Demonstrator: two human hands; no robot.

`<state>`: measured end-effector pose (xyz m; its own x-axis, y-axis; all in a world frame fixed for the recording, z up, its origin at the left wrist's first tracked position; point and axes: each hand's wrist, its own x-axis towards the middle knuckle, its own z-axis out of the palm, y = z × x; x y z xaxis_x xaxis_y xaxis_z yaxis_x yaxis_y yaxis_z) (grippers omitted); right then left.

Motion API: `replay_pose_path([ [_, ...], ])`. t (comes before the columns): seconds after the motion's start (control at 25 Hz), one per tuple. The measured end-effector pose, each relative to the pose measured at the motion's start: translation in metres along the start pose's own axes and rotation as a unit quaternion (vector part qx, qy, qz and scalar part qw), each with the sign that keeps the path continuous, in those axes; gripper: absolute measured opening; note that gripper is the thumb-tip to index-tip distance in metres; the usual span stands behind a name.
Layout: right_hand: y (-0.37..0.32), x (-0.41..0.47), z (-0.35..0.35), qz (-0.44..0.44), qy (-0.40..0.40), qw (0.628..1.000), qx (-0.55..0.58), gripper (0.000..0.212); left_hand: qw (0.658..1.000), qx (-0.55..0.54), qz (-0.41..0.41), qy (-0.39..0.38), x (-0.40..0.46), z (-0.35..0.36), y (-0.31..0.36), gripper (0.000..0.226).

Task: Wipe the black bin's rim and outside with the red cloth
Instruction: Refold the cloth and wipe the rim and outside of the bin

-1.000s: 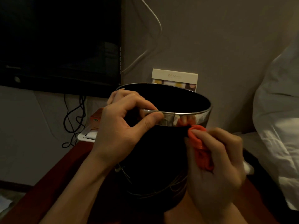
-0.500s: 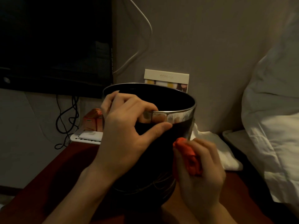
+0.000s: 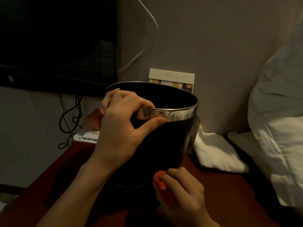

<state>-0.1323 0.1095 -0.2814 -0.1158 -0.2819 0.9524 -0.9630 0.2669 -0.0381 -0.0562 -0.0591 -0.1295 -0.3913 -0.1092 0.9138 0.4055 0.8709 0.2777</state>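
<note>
**Cloth low on the bin wall, rim pinched steady**

Head view: the bin [image 3: 165, 145] stands on the dark red surface [image 3: 229, 194], near the wall, with a white towel [image 3: 218, 153] just beside it on the right. My left hand [image 3: 121, 128] grips the shiny rim [image 3: 177, 114], fingers [image 3: 131, 99] curled inside and thumb pressed outside. My right hand [image 3: 182, 192] holds the bunched cloth [image 3: 161, 185], fingers closed round it, against the bin's lower outside.

I judge the bin light, stiff and smooth-walled, so it would slide or tip under wiping pressure; the rim is the sound place to hold it. The cloth is soft and wads easily into the palm.

Against half a second ago, the cloth has dropped from just under the rim to near the base; the left hand's grip is unchanged.
</note>
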Motion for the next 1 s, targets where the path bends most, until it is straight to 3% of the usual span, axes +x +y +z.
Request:
replay_pose_path([
  [0.2,0.008,0.015,-0.015,0.05,0.036,0.998,0.001,0.02,1.0,0.002,0.0,-0.003,0.001,0.0,0.0,0.022],
  [0.4,-0.007,-0.004,0.004,0.0,-0.008,1.0,-0.012,0.011,1.0,-0.008,0.008,-0.002,0.0,0.0,-0.001,0.02],
  [0.52,-0.002,0.007,-0.005,0.025,0.021,0.999,-0.01,0.013,1.0,-0.007,0.003,-0.001,0.001,0.0,-0.001,0.02],
  [0.72,-0.019,-0.004,0.007,0.007,-0.013,0.999,-0.035,0.006,1.0,-0.01,0.006,0.0,0.001,-0.001,-0.001,0.021],
  [0.88,-0.013,0.003,0.002,0.03,0.007,0.999,-0.016,0.009,1.0,-0.008,0.0,-0.002,0.0,-0.001,0.0,0.021],
  [1.0,-0.021,-0.01,0.011,0.007,-0.034,0.999,-0.033,0.011,1.0,-0.009,0.002,-0.005,0.001,-0.001,-0.001,0.02],
])
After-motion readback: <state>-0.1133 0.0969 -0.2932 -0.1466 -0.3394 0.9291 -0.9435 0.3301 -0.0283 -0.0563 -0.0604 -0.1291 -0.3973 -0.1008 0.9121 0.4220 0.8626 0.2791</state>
